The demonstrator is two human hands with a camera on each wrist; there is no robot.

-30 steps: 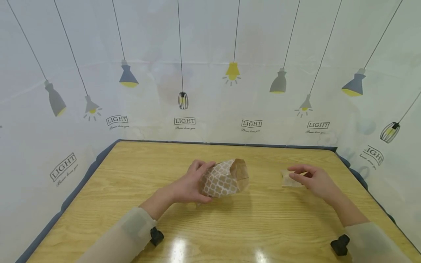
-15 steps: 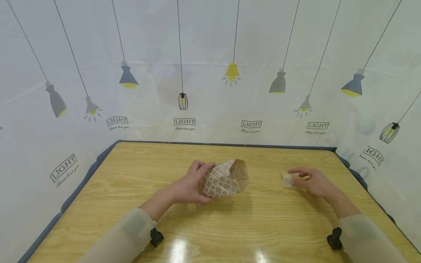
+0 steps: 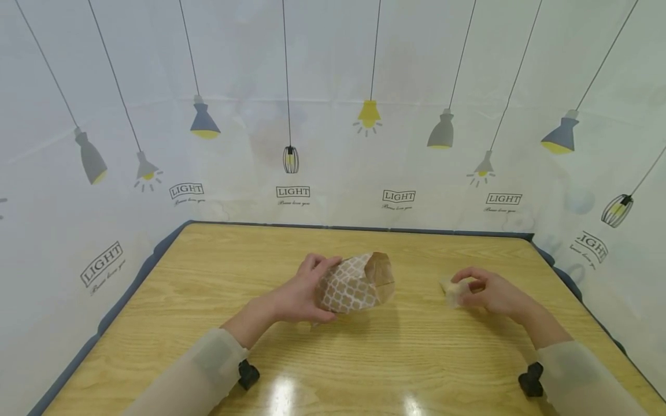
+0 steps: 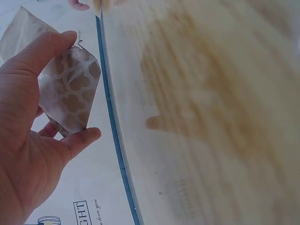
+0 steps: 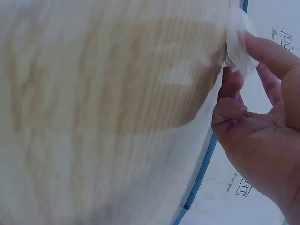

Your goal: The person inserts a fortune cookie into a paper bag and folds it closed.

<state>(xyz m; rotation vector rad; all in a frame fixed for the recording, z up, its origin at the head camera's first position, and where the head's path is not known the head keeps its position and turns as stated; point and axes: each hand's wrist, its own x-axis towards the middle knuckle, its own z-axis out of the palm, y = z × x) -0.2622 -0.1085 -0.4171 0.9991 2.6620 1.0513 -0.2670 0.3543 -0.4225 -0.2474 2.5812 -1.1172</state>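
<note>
My left hand [image 3: 299,294] grips a brown paper bag [image 3: 348,286] with a white lattice pattern, thumb on one side and fingers on the other. The bag lies on its side in the grip, its mouth turned to the right; what is inside cannot be seen. In the left wrist view the folded bottom of the bag [image 4: 77,93] shows between thumb and fingers. On the right, my right hand [image 3: 491,296] pinches a small whitish, translucent packet [image 3: 451,292] by its right end. The right wrist view shows the packet [image 5: 240,44] between thumb and fingers; its contents are unclear.
Both hands are over a light wooden table [image 3: 208,266] with a dark blue edge. A white curtain [image 3: 333,144] printed with lamps surrounds it on the back and sides. A black wrist mount [image 3: 248,374] sits at each sleeve cuff.
The right hand has closed its fingers on the whitish packet and tilted it up, shifting it slightly left. The left hand and the paper bag have stayed in place.
</note>
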